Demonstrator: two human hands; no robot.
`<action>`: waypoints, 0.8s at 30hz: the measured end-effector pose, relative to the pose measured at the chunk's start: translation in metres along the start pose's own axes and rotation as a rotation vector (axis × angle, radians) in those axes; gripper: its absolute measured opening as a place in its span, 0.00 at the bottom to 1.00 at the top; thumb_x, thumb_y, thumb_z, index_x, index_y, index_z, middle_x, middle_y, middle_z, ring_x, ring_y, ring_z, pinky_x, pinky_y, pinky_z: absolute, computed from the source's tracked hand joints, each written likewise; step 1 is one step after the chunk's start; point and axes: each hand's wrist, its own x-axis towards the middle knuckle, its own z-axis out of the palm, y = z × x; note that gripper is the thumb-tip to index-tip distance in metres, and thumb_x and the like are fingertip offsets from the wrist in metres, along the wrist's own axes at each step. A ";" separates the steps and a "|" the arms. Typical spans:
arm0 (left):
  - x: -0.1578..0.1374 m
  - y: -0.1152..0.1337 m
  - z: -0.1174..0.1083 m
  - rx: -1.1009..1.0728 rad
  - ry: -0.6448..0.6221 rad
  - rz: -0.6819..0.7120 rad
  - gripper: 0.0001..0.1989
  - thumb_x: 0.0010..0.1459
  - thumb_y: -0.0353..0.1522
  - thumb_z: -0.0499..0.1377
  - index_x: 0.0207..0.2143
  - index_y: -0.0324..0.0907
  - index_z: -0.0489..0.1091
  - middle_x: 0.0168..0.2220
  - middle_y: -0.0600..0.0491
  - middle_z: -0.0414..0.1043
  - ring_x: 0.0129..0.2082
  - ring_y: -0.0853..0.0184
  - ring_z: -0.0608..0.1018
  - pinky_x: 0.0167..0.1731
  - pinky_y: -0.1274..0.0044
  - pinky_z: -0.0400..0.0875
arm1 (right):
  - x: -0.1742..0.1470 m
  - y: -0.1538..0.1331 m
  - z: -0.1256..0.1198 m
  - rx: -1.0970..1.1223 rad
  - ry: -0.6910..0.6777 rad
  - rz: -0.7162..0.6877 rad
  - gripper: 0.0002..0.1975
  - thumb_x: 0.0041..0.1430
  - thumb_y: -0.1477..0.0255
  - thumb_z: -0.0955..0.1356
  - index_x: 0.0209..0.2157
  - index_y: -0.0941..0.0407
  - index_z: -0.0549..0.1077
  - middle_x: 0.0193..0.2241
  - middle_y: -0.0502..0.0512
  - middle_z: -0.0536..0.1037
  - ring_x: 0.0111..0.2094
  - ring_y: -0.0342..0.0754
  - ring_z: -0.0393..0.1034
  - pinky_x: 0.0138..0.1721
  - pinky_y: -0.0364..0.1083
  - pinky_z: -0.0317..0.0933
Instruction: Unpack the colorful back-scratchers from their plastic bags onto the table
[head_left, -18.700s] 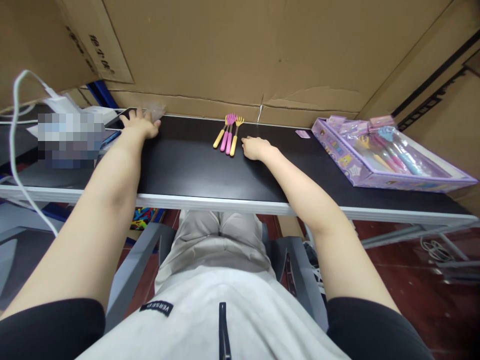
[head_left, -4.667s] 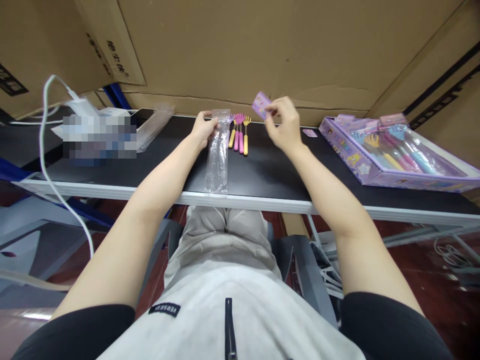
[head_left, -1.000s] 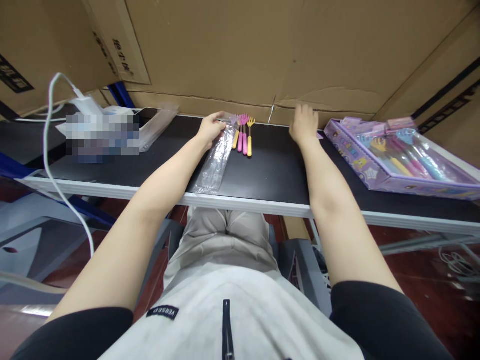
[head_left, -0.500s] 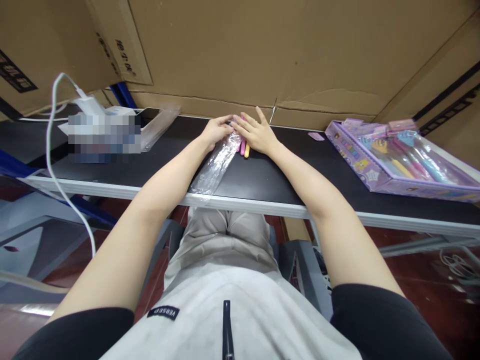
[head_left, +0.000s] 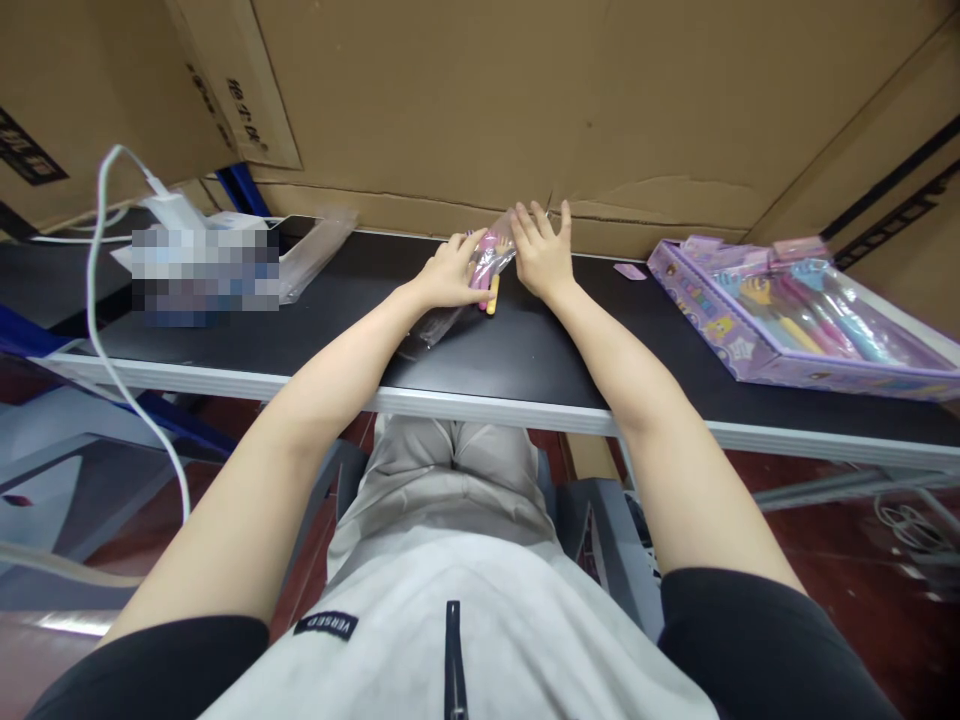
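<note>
A clear plastic bag [head_left: 504, 243] lies slantwise across the black tabletop, its tail hanging toward me under my left wrist. My left hand [head_left: 450, 275] is curled over it, fingers beyond and thumb on the near side. Pink pens [head_left: 484, 272] show at my left hand; whether they are inside the bag or beneath it I cannot tell. Close to my left thumb a yellow pen [head_left: 493, 295] points toward me. My right hand [head_left: 545, 258] has its fingers spread, the nearest ones touching the bag's far right end; its thumb is hidden.
At right stands a purple display box [head_left: 739, 335] with several wrapped pens. A small pink card [head_left: 629, 271] lies left of it. At left are a white charger [head_left: 178, 215] with its cable, a blurred-out item and another clear bag [head_left: 319, 255]. Cardboard [head_left: 450, 100] walls the back.
My left hand has moved right and closed over the bag by the pens. My right hand has shifted right, off the pens. The bag's upper end now reaches toward my right fingers.
</note>
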 end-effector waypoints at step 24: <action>-0.028 -0.015 -0.143 0.481 0.334 -0.728 0.36 0.59 0.28 0.61 0.70 0.35 0.64 0.73 0.35 0.60 0.73 0.44 0.65 0.72 0.40 0.47 | -0.004 0.004 0.008 -0.068 -0.206 0.129 0.33 0.71 0.79 0.54 0.73 0.68 0.63 0.76 0.71 0.55 0.75 0.65 0.53 0.74 0.71 0.42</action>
